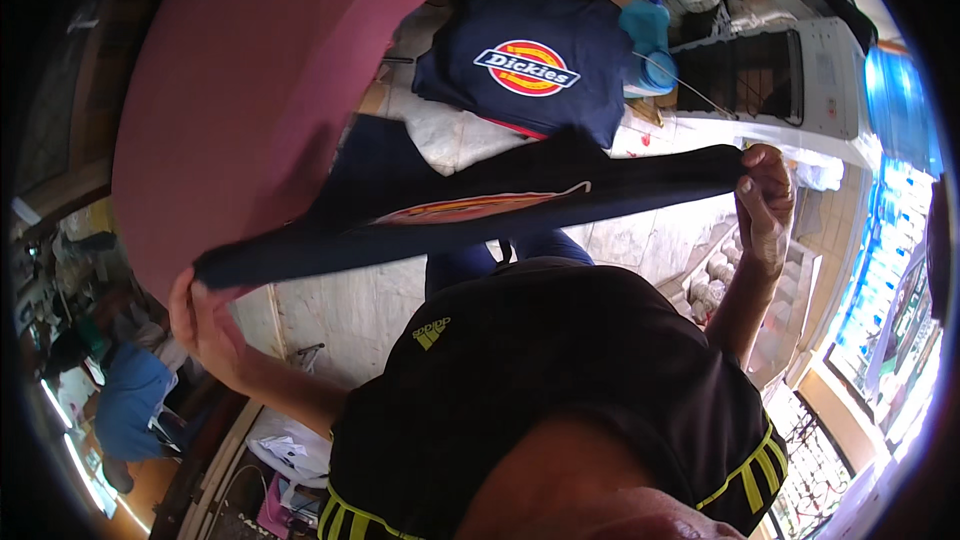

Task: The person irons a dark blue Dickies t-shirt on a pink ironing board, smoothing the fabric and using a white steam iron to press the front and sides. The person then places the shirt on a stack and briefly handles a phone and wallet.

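Observation:
A dark navy piece of cloth (480,202) with a red, orange and white print is stretched in the air in front of my body. My left hand (205,330) grips its left end, the fingers closed round the edge. The right end, a little higher, is pinched in my right hand (766,202). The cloth is seen nearly edge-on, so its print looks squeezed. Beyond it lies a navy garment piece (450,58) with an oval red, yellow and white print, spread flat on top of other fabric.
A large surface covered in maroon cloth (240,100) rises on the left, close to my left hand. At the back right stand a blue container (650,70) and a white appliance (835,80) with a dark front. A white plastic bag (292,445) sits at lower left. Pale tiles (345,325) cover the floor.

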`<action>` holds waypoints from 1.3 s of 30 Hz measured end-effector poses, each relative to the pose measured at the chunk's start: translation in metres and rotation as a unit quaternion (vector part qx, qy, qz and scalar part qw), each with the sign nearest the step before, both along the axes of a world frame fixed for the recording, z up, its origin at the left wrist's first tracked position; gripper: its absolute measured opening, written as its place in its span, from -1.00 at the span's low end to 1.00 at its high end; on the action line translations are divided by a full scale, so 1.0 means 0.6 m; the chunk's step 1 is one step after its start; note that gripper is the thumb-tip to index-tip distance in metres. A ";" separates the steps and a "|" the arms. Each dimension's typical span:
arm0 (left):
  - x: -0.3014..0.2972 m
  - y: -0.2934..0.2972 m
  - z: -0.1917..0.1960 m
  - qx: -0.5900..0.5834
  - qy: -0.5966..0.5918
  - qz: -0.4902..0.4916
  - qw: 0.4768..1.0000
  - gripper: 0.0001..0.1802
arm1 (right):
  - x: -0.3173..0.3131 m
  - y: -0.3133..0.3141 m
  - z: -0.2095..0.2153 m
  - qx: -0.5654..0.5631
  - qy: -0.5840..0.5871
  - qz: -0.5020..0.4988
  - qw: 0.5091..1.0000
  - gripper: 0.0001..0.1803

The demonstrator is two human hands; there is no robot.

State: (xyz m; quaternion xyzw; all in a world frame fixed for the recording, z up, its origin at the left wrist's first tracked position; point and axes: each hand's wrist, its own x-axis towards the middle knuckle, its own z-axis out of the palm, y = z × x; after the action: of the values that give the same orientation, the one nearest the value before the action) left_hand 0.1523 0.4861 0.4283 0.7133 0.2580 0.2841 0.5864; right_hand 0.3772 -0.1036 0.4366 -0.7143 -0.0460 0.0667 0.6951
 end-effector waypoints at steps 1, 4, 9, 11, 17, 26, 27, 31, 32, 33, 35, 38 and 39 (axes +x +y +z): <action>0.035 -0.008 0.005 0.023 0.034 -0.019 0.999 -0.73 | 0.001 -0.018 -0.006 -0.019 0.009 -0.032 0.999 -0.73; 0.202 -0.088 -0.032 0.141 0.128 -0.111 0.975 -0.72 | 0.030 -0.079 -0.038 -0.068 0.040 -0.072 0.994 -0.72; 0.448 -0.101 -0.131 -0.038 0.151 -0.213 0.965 -0.76 | 0.131 -0.164 -0.144 -0.052 0.020 -0.101 0.993 -0.73; 0.515 -0.131 -0.114 -0.075 0.083 -0.163 0.980 -0.77 | 0.167 -0.167 -0.138 0.004 -0.018 -0.110 0.994 -0.74; 0.578 -0.170 -0.133 -0.096 -0.144 -0.127 0.977 -0.87 | 0.136 -0.165 -0.161 -0.022 -0.053 -0.228 0.972 -0.76; 0.478 -0.236 -0.604 -0.028 -0.037 -0.014 0.999 -0.89 | 0.024 -0.130 -0.655 -0.037 0.156 -0.197 0.967 -0.81; 0.474 -0.228 -0.674 -0.088 -0.021 -0.004 0.996 -0.87 | 0.015 -0.137 -0.716 -0.026 0.168 -0.194 0.966 -0.80; 0.455 -0.200 -0.802 -0.185 0.063 0.070 0.978 -0.81 | 0.007 -0.120 -0.772 -0.075 0.185 -0.190 0.961 -0.77; 0.452 -0.198 -0.807 -0.199 0.049 0.058 0.977 -0.81 | 0.004 -0.123 -0.773 -0.082 0.184 -0.196 0.960 -0.77; 0.449 -0.195 -0.812 -0.211 0.035 0.047 0.976 -0.81 | 0.001 -0.127 -0.773 -0.089 0.183 -0.201 0.958 -0.77; 0.444 -0.196 -0.800 -0.204 0.054 0.056 0.976 -0.81 | 0.002 -0.131 -0.760 -0.096 0.189 -0.200 0.957 -0.81; 0.442 -0.191 -0.804 -0.201 0.070 0.053 0.976 -0.82 | 0.006 -0.136 -0.749 -0.069 0.199 -0.202 0.957 -0.86; 0.441 -0.189 -0.809 -0.201 0.073 0.049 0.976 -0.83 | 0.007 -0.135 -0.752 -0.072 0.203 -0.196 0.957 -0.84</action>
State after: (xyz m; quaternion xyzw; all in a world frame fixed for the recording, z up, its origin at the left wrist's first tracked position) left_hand 0.4167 0.3727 -0.0568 0.5858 0.3868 0.2019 0.6829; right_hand 0.3813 -0.1844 -0.0144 -0.7290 0.2421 0.0764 0.6357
